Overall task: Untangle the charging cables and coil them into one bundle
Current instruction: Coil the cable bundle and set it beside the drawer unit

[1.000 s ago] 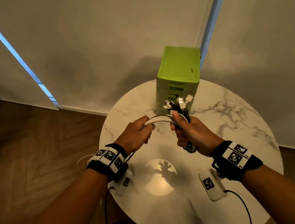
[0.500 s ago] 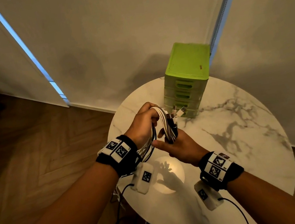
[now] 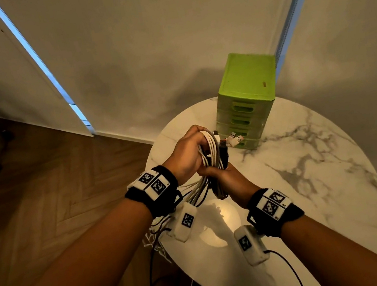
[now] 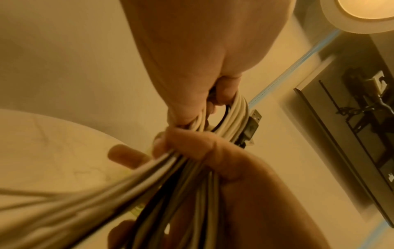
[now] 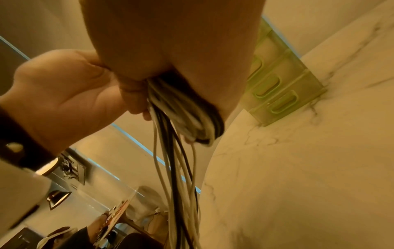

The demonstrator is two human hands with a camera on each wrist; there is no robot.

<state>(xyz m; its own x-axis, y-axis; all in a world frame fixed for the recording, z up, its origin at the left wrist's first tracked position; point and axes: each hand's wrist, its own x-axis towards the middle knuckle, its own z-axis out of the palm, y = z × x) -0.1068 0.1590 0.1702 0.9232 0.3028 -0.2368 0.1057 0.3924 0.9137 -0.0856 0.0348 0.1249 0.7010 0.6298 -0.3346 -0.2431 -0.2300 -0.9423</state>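
A bundle of white and black charging cables [image 3: 213,156] is held up as an upright loop over the round marble table [image 3: 313,171]. My left hand [image 3: 197,141] grips the top of the loop, fingers curled round the strands [image 4: 234,107]. Just below it, my right hand [image 3: 215,172] clamps the loop's lower part, thumb [image 4: 198,148] pressed over the cables. A black USB plug [image 4: 252,124] and white plugs [image 3: 233,140] stick out to the right. Loose tails [image 5: 181,176] hang down from the hands past the table's left edge [image 3: 158,236].
A green plastic drawer unit [image 3: 247,97] stands at the back of the table, right behind the hands. White walls close in behind it. Wooden floor [image 3: 52,192] lies to the left. Black sensor leads hang from my wrists over the table's near edge.
My left hand has swung in from the left to meet the right hand, folding the stretched cables into a loop. Both hands have shifted slightly left, away from the drawer unit.
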